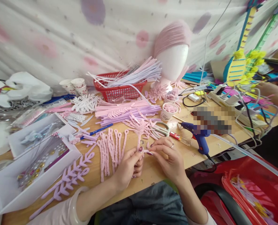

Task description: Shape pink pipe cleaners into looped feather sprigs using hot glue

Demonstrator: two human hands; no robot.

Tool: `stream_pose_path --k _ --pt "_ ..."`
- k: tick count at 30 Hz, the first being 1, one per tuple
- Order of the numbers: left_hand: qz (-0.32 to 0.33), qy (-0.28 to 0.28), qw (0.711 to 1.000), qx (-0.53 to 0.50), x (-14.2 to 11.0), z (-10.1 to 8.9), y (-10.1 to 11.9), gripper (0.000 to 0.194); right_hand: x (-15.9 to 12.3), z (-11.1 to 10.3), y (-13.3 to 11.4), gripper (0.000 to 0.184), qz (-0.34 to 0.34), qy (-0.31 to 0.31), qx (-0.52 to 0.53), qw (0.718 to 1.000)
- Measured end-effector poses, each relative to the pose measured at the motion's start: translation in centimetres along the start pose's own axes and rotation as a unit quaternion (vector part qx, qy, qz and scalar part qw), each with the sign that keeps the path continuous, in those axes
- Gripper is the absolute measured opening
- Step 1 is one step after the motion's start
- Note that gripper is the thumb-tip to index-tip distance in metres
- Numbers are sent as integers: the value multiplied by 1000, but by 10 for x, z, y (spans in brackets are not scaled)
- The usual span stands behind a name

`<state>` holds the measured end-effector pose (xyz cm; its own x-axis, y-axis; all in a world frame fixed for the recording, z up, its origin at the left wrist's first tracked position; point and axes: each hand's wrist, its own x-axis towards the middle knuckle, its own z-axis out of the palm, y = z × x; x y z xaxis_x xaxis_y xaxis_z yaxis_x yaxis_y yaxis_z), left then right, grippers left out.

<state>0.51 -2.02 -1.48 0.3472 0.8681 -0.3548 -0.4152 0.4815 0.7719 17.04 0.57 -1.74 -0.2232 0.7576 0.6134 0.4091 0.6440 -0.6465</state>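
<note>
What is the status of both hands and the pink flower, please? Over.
Left hand grips pink flower upright by its stem. Right hand pinches pale strip beside it. Scissors lie just beyond, glue gun to the right.

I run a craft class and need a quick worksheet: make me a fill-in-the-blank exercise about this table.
Pink and white stems lie in a red plastic ____.
The glue gun has a body coloured ____.
The white head wears a wrap coloured ____.
A ring is worn on the person's ____ hand.

Missing words, in order: basket; blue; pink; right.
</note>
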Motion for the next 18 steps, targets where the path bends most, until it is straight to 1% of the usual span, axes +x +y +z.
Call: stream_pose_path --k 2,5,9,13,15,18 --pt "-2 0 1000 -4 1 -1 -1 42 -1 -1 0 10 7 12 -5 1000" --pt "12 4 1000 -9 1 0 0 41 -1 -4 1 8 16 22 -20 999" --pt "38 42 998 18 0 3 2 37 -2 -9 -1 5 17 22 -36 999" --pt "41 82 995 40 0 5 2 36 0 -12 -4 5 4 19 -40 999" --pt "38 90 994 40 0 5 1 37 0 -12 -5 6 -3 17 -43 999" --pt "39 88 995 36 1 4 0 38 -1 -12 -5 9 -4 18 -49 999"
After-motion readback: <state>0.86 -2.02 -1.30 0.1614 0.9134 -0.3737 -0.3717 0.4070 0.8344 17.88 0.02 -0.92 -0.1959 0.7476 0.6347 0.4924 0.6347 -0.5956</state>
